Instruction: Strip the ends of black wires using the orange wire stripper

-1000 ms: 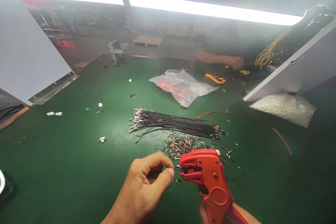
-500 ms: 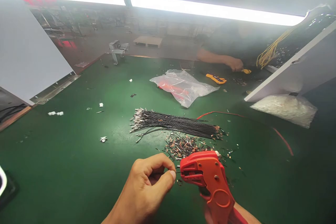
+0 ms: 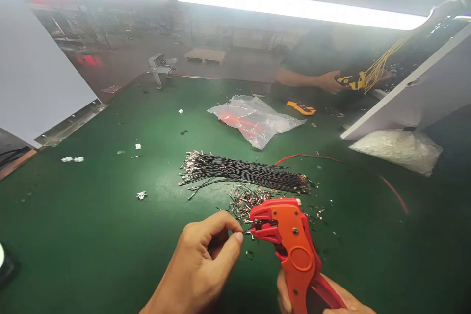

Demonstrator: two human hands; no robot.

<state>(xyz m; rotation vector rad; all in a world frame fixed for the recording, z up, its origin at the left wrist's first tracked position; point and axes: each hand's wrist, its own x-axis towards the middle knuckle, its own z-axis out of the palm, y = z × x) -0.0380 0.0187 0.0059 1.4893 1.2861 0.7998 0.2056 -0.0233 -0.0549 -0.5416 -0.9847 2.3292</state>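
Observation:
My left hand (image 3: 209,260) is closed in a pinch, thumb against forefinger, on a thin black wire (image 3: 246,232). That wire's end reaches the jaws of a red and orange wire stripper (image 3: 294,235). The stripper is held upright in my right hand (image 3: 340,294), its fingers wrapped about the handles and partly cut off by the lower edge. Just beyond the tool lies a heap of short black and copper wire scraps (image 3: 250,201). Behind the heap is a bundle of black wires (image 3: 243,171), with metal terminals at the left end and bare copper at the right.
A clear plastic bag (image 3: 257,120) with something red inside lies beyond the bundle, near a yellow hand tool (image 3: 301,108). A bag of small white pieces (image 3: 397,149) rests by the right panel. At the far right a co-worker's hand (image 3: 331,82) holds a yellow-and-black tool.
The wire stripper has shifted slightly up and left, and more of my right hand shows. My left hand keeps its pinch. The co-worker's hand has turned, with yellow wires now at the tool.

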